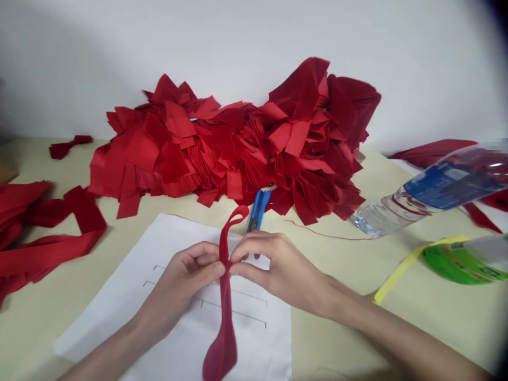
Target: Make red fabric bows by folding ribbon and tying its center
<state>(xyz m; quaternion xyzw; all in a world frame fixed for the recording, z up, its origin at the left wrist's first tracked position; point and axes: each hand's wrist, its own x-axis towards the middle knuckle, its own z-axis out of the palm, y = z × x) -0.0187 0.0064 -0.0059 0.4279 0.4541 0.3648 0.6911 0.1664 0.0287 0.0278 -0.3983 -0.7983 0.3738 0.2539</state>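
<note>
A red velvet ribbon point(226, 307) hangs between my hands, looped at its top and widening toward the bottom of the view. My left hand point(190, 272) pinches it from the left with thumb and fingers. From the right, my right hand point(278, 267) closes thumb and forefinger on its edge at the same height. Under both hands lies a white paper sheet point(130, 286) with drawn black bracket lines. Just beyond my right hand is a blue cutter point(259, 210), partly hidden by the fingers.
A large heap of cut red ribbon pieces point(230, 148) stands along the wall. Longer red ribbon point(59, 254) lies at left. On the right are a tilted water bottle point(432, 185), a green-labelled item point(460, 264), a yellow strip point(400, 278) and a loose red thread point(329, 235).
</note>
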